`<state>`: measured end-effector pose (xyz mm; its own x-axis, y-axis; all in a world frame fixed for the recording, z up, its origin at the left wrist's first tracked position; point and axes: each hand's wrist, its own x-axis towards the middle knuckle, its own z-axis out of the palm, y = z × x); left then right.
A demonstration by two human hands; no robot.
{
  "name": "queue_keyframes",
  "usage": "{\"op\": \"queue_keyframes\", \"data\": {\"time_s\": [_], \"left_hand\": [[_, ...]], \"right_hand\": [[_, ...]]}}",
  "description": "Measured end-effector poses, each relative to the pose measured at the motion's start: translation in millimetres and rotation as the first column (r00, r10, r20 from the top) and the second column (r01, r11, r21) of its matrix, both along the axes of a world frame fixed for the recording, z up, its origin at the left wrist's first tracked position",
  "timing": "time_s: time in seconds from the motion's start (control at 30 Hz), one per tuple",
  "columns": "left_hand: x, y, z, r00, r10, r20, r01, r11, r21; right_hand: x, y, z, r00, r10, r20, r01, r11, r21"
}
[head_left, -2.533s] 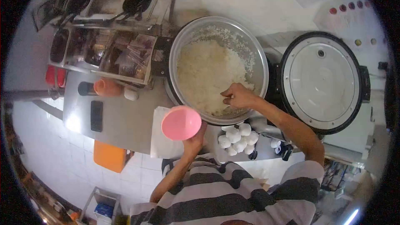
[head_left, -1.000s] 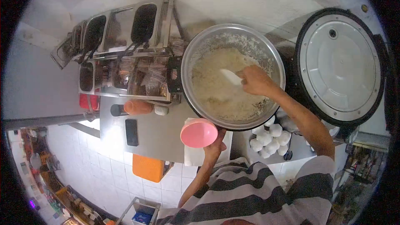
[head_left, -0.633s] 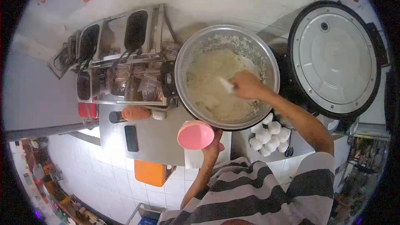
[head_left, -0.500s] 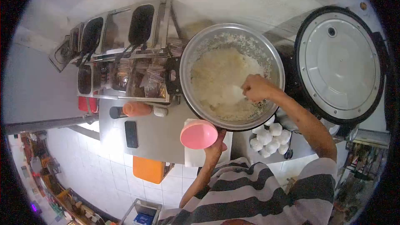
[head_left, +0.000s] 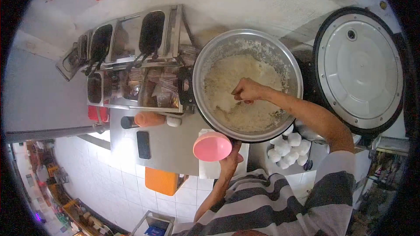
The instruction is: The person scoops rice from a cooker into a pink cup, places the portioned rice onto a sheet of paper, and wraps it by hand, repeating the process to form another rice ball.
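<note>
A wide metal pot (head_left: 298, 67) holds a bed of cooked rice (head_left: 232, 72), with grains stuck to its inner wall. My right hand (head_left: 248, 91) is over the middle of the rice, fingers closed on a white rice paddle (head_left: 225, 102). The paddle's pale blade is hard to tell from the rice. Below the pot's front rim, my left hand (head_left: 229, 162) grips a pink bowl (head_left: 212, 146), tilted so that its inside faces up and left. Part of that hand is hidden behind the bowl.
A large round lid (head_left: 358, 67) stands open at the right. White rounded lumps (head_left: 288, 148) are bunched at the pot's lower right. Metal trays (head_left: 131, 57) stand at the left, a phone (head_left: 143, 144) and an orange bottle (head_left: 150, 119) below them. An orange stool (head_left: 161, 181) is under the counter edge.
My right hand has moved left across the rice with the paddle. My left hand keeps the pink bowl in nearly the same place. The whole view has shifted slightly.
</note>
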<state>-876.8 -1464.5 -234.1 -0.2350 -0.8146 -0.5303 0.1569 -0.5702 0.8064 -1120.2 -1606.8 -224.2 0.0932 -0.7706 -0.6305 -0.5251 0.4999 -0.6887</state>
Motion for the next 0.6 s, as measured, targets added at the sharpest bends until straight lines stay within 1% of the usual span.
{"op": "queue_keyframes", "data": {"time_s": [0.07,0.1,0.13,0.17,0.2,0.27,0.3,0.37,0.4,0.47,0.5,0.57,0.6], "left_hand": [[-1.6,-5.4,20.6,0.998,-0.027,0.054,0.023,0.997,0.074],[-1.3,-5.6,20.7,0.998,-0.031,0.056,0.027,0.997,0.069],[-0.3,-5.3,19.8,0.998,-0.036,0.046,0.034,0.998,0.043],[0.7,-5.4,18.4,0.999,-0.042,0.035,0.041,0.999,0.016],[1.0,-4.0,14.9,0.998,-0.046,0.038,0.045,0.999,0.008],[-1.7,-4.3,10.4,0.999,0.014,0.04,-0.011,0.997,-0.081],[0.3,-5.2,10.1,0.999,0.018,0.039,-0.015,0.996,-0.09],[1.0,-8.2,17.8,0.999,-0.039,0.011,0.04,0.997,-0.068],[0.6,-9.5,20.1,1.0,-0.029,0.011,0.03,0.997,-0.076],[-3.6,-9.1,23.0,0.999,0.018,-0.03,-0.02,0.998,-0.065],[-3.5,-8.1,21.9,0.999,0.018,-0.027,-0.02,0.997,-0.073],[-2.0,-6.0,20.6,1.0,-0.001,0.004,0.001,0.998,-0.062],[-1.9,-7.1,22.6,1.0,-0.012,0.002,0.012,0.997,-0.073]], "right_hand": [[4.1,-4.1,0.3,0.999,-0.032,-0.04,0.032,0.999,-0.003],[3.2,-8.6,-11.1,0.999,-0.037,-0.038,0.037,0.999,-0.008],[0.7,-15.9,-31.9,0.955,0.168,-0.244,-0.195,0.976,-0.092],[3.3,-21.3,-32.9,0.828,0.33,-0.453,-0.425,0.896,-0.124],[5.2,-23.5,-33.0,0.83,0.323,-0.454,-0.421,0.897,-0.132],[15.2,-31.3,-7.1,0.906,0.189,-0.378,-0.197,0.98,0.017],[14.6,-30.4,-2.3,0.905,0.189,-0.38,-0.201,0.98,0.008],[5.5,-23.8,1.2,0.99,0.034,-0.135,-0.034,0.999,0.0],[3.8,-25.0,1.0,0.99,0.043,-0.136,-0.044,0.999,-0.007],[-0.2,-27.8,-10.8,0.998,-0.023,-0.058,0.027,0.998,0.065],[-0.6,-28.9,-21.9,0.998,-0.023,-0.054,0.026,0.998,0.057],[-2.4,-29.7,-50.9,0.992,-0.121,0.03,0.12,0.992,0.037],[-5.2,-30.7,-60.5,0.991,-0.132,0.03,0.131,0.991,0.026]]}}
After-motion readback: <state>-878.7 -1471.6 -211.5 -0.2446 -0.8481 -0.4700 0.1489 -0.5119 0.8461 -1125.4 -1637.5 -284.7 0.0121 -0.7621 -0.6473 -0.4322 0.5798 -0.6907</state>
